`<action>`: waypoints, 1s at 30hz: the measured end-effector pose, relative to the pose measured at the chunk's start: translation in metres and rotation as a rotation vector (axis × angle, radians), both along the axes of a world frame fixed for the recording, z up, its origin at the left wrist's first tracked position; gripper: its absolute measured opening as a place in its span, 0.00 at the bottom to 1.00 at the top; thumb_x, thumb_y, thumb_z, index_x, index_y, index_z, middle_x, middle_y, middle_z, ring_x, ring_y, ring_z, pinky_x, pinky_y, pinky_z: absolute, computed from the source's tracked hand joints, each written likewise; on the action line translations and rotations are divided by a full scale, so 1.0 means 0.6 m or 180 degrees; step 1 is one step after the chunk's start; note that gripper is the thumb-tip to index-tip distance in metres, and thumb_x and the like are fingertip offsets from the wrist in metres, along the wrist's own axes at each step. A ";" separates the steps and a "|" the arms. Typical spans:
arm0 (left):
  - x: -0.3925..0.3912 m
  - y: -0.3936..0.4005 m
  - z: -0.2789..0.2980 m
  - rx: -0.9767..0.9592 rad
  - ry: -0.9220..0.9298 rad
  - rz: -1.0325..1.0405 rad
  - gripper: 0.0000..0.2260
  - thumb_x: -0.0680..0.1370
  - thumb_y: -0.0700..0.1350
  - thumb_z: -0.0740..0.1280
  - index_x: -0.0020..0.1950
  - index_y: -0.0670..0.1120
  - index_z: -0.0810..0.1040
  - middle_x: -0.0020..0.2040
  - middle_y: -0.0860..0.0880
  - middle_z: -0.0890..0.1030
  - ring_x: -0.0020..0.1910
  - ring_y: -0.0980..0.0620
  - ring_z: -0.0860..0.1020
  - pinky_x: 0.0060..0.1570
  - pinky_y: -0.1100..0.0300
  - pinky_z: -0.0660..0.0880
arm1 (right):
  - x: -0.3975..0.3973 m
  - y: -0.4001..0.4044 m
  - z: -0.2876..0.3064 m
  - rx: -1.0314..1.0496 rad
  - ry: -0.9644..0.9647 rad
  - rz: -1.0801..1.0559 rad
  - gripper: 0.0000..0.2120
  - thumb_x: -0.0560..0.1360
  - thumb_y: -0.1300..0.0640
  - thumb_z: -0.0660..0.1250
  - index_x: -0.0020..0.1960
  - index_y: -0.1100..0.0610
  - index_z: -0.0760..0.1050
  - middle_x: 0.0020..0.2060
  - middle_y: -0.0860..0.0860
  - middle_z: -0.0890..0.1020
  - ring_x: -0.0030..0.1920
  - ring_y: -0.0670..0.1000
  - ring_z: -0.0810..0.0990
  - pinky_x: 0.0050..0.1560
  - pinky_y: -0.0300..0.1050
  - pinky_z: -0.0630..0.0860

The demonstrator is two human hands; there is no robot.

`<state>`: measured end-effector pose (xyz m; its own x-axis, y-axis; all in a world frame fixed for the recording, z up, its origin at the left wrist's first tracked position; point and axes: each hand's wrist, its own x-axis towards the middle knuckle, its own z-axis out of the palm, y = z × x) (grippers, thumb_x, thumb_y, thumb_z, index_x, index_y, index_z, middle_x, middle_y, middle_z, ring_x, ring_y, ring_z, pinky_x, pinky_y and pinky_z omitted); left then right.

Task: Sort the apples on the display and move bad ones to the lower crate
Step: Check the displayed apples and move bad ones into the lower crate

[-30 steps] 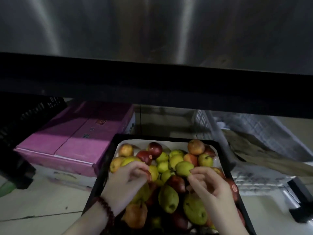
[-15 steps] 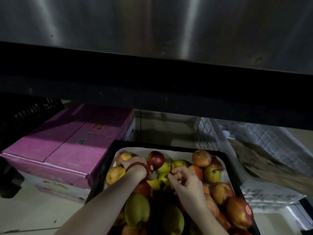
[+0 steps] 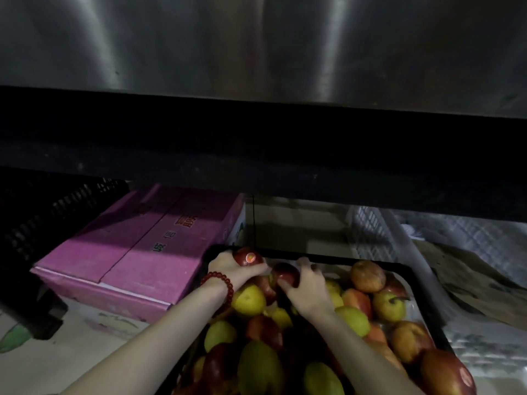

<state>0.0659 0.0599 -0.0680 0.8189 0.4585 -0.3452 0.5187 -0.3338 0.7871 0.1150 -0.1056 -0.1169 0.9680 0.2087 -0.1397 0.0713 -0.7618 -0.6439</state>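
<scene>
A black crate [image 3: 422, 292] on the floor holds several red, yellow and green apples and pears. My left hand [image 3: 231, 272], with a red bead bracelet on its wrist, grips a dark red apple with a sticker [image 3: 247, 257] at the crate's far left corner. Beside it, my right hand [image 3: 309, 286] holds another dark red apple [image 3: 285, 273] over the fruit pile. Both forearms reach in from the lower edge and hide part of the fruit.
A dark shelf edge [image 3: 256, 155] with a steel panel above overhangs the crate. A pink cardboard box [image 3: 137, 246] lies to the left and a black mesh crate [image 3: 42, 220] beyond it. A white plastic crate [image 3: 379, 238] and brown cardboard [image 3: 462, 280] sit to the right.
Both hands have moved from the middle of the pile to the crate's far left. Each now holds a dark red apple. The view has moved closer to the crate.
</scene>
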 end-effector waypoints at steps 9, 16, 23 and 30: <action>-0.012 0.031 -0.022 0.0085 0.0058 0.0008 0.34 0.59 0.61 0.77 0.61 0.47 0.76 0.54 0.48 0.81 0.54 0.49 0.78 0.60 0.54 0.75 | 0.032 0.080 -0.036 -0.0184 0.0163 -0.0516 0.37 0.74 0.41 0.66 0.74 0.54 0.54 0.64 0.62 0.73 0.59 0.63 0.78 0.54 0.55 0.79; -0.031 0.035 -0.001 0.0130 0.0036 -0.0133 0.28 0.62 0.59 0.78 0.56 0.48 0.76 0.53 0.49 0.80 0.52 0.51 0.78 0.56 0.59 0.74 | 0.012 0.054 -0.007 0.0590 -0.0027 -0.0863 0.26 0.71 0.51 0.73 0.65 0.58 0.70 0.53 0.62 0.82 0.55 0.62 0.80 0.52 0.49 0.77; -0.076 -0.003 0.069 0.0148 -0.0134 -0.0267 0.29 0.63 0.59 0.77 0.59 0.49 0.75 0.54 0.50 0.80 0.53 0.51 0.77 0.56 0.59 0.74 | -0.056 -0.025 0.107 0.2355 0.1145 -0.1143 0.11 0.77 0.50 0.64 0.56 0.55 0.77 0.51 0.57 0.79 0.51 0.58 0.79 0.49 0.52 0.78; -0.152 -0.081 0.158 -0.0020 -0.0400 -0.0399 0.25 0.62 0.59 0.77 0.54 0.52 0.78 0.50 0.52 0.82 0.51 0.54 0.79 0.58 0.55 0.77 | -0.184 -0.123 0.248 0.2974 0.1664 -0.0238 0.28 0.59 0.55 0.79 0.56 0.53 0.76 0.55 0.59 0.80 0.54 0.59 0.81 0.49 0.53 0.81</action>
